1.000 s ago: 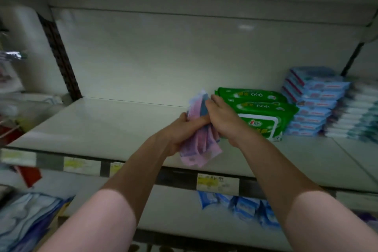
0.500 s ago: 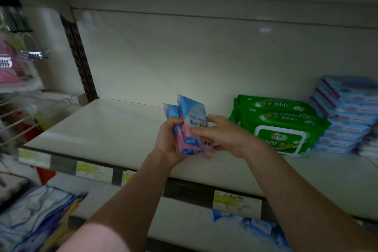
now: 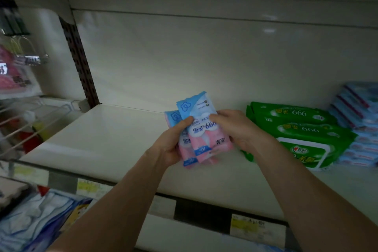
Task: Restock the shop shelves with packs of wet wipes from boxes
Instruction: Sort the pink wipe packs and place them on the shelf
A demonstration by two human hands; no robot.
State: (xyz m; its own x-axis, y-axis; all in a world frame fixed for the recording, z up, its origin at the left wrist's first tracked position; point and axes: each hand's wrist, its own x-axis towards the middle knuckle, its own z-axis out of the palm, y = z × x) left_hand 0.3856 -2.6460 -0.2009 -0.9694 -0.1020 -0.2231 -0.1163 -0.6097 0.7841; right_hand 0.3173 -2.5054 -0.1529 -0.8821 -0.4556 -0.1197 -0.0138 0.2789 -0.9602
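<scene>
1. Holding a small bunch of pink-and-blue packs [image 3: 204, 129] upright over the front of the shelf [image 3: 102, 139], the left hand [image 3: 169, 145] wraps them from the left and the right hand [image 3: 235, 129] pinches the front pack from the right. Both grips are clamped on the bunch.
2. Just right of the hands, green packs [image 3: 296, 129] lie stacked on the same shelf. The right wrist covers their lower left corner.
3. Beyond them stands a stack of blue packs [image 3: 358, 120], blurred and cut off by the right edge.
4. At the left, a dark perforated upright [image 3: 79, 63] ends the shelf. Beside it is a wire rack [image 3: 24, 120] with smeared red and yellow goods.
5. Price labels [image 3: 255, 225] line the shelf front, too blurred to read. The forearms cross over part of the strip.
6. Blue packaging [image 3: 41, 217] lies below, bottom left, cut off.
7. At least two packs show in the bunch. Any behind are hidden by the front one and the fingers.
</scene>
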